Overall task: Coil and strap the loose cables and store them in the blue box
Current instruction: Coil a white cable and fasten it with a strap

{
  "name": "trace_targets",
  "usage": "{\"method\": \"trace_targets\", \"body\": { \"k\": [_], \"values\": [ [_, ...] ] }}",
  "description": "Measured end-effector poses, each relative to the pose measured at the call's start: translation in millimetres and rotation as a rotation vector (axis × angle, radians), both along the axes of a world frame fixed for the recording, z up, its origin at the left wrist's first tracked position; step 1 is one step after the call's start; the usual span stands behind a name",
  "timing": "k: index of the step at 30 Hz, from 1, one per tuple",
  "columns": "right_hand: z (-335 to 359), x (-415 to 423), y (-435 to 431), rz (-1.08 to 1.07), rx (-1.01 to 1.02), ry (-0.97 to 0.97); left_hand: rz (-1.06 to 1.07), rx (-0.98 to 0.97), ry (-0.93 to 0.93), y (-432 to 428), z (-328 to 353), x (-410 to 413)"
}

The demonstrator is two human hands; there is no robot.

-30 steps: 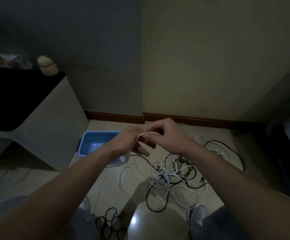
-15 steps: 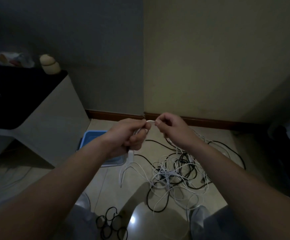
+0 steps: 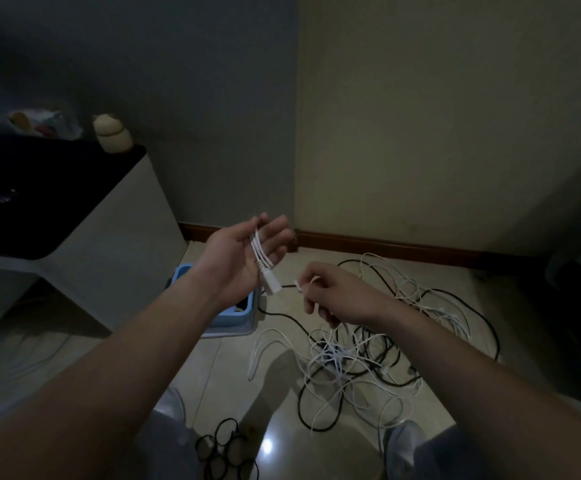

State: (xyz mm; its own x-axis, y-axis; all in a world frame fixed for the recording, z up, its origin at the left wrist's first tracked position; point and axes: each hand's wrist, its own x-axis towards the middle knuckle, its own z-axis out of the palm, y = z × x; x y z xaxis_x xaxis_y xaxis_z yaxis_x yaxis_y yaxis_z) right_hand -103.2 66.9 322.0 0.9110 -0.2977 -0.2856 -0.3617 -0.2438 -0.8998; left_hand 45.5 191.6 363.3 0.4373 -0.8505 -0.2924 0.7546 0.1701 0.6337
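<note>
My left hand (image 3: 247,251) is raised palm up with fingers spread, and a white cable (image 3: 263,268) lies across its palm, the plug ends hanging off the heel of the hand. My right hand (image 3: 334,296) is lower and to the right, pinching a strand of the white cable between thumb and fingers. A tangle of white and black cables (image 3: 361,358) lies on the tiled floor below my right hand. The blue box (image 3: 237,313) sits on the floor under my left wrist, mostly hidden by the arm.
A white cabinet with a dark top (image 3: 84,237) stands at the left, a small beige figure (image 3: 112,133) on its corner. Black looped straps (image 3: 226,452) lie on the floor by my knees. Walls meet at a corner with a brown skirting board (image 3: 386,244).
My hands have parted: the left turned palm up and opened with the cable lying on it, the right dropped down and right, drawing the strand away.
</note>
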Motion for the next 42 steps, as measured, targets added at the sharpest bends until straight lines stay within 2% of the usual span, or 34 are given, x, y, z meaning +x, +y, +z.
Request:
{"method": "trace_targets", "body": {
  "k": [3, 6, 10, 16, 21, 23, 27, 28, 30, 33, 35, 38, 42],
  "values": [
    [4, 3, 5, 0.031, -0.03, -0.045, 0.048, 0.01, -0.053, -2, -3, 2],
    [6, 2, 7, 0.129, -0.047, 0.023, 0.089, 0.038, -0.112, -2, -6, 8],
    [10, 1, 10, 0.197, -0.3, 0.02, 0.073, 0.131, -0.225, -5, -8, 12],
    [20, 3, 11, 0.064, -0.374, -0.241, -0.146, 0.35, -0.323, -10, -12, -9],
    [18, 4, 6, -0.066, -0.372, -0.361, -0.514, 0.327, -0.52, -7, -16, -26],
    [18, 4, 1, -0.162, -0.426, -0.345, -0.596, 0.337, -0.584, -6, -16, -25],
    [20, 3, -16, -0.296, -0.849, -0.103, -0.668, 0.289, -0.606, -4, -16, -17],
    [21, 3, -20, -0.295, -0.877, -0.06, -0.678, 0.269, -0.581, -4, -17, -15],
    [23, 2, -27, -0.259, -0.728, -0.057, -0.69, 0.251, -0.561, -4, -18, -14],
    [22, 0, -36, -0.183, -0.422, -0.213, -0.706, 0.296, -0.589, -2, -18, -15],
    [21, -1, -39, -0.148, -0.364, -0.267, -0.691, 0.306, -0.581, -1, -17, -16],
    [17, 0, -39, -0.137, -0.324, -0.249, -0.604, 0.229, -0.517, 0, -14, -18],
    [14, 1, -35, -0.163, -0.097, -0.175, -0.453, 0.153, -0.414, -1, -12, -15]
  ]
}}
